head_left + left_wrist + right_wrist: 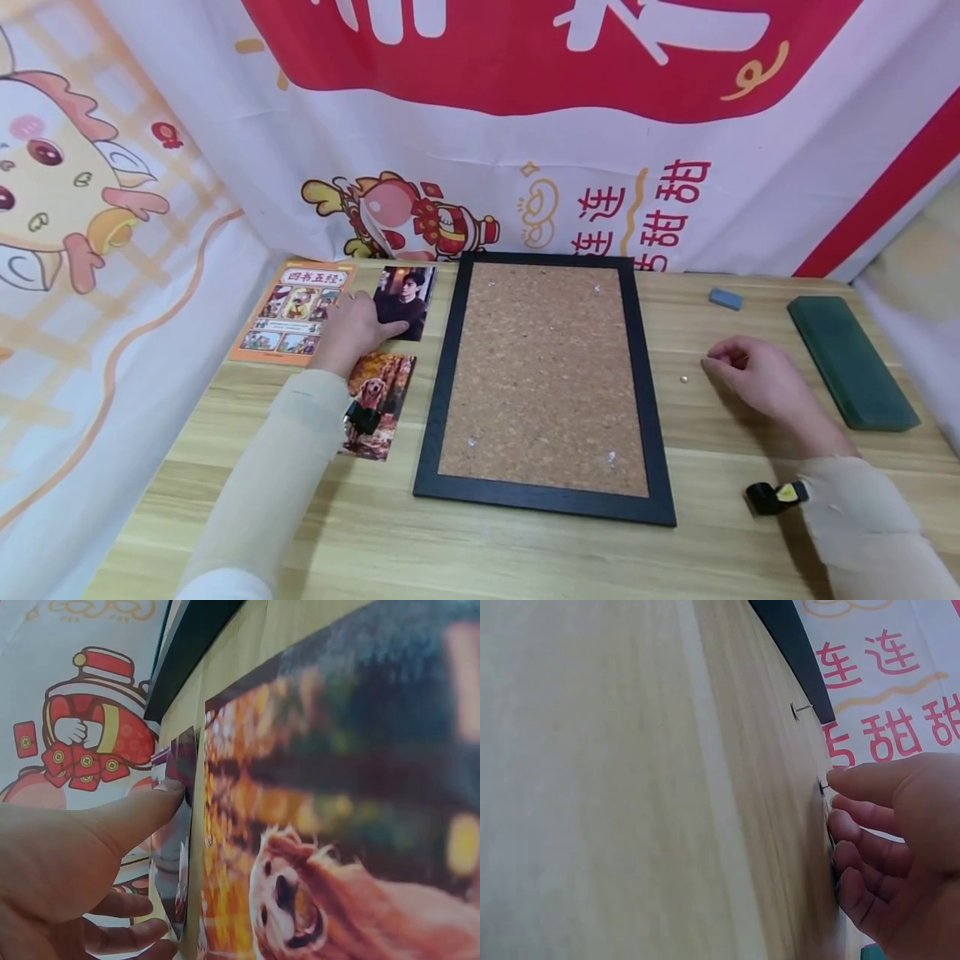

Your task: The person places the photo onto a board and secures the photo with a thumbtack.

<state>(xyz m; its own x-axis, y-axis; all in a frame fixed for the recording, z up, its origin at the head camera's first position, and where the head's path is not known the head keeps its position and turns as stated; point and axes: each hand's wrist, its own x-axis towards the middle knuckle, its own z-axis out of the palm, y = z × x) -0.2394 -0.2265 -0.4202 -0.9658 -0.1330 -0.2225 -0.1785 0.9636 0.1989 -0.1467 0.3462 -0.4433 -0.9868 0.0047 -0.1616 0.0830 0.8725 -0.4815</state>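
Note:
In the head view my left hand (351, 329) rests at the left edge of a portrait photo (408, 287), its thumb stretched across the print. An orange-bordered booklet (300, 308) lies partly behind those fingers. Just below, a photo of a golden retriever (386, 417) is overlapped by the left wrist. To the right of the cork board (547, 367), my right hand (757, 379) is low over the table, thumb and forefinger together. The right wrist view shows those fingertips pinching the pin of a thumbtack (823, 787). A second thumbtack (798, 712) stands point up beside it.
The board's black frame (540, 500) lies mid-table, with several small shiny spots on the cork. At the right are a blue eraser-like block (726, 298) and a long dark green block (851, 362). A printed curtain (480, 167) hangs behind the table.

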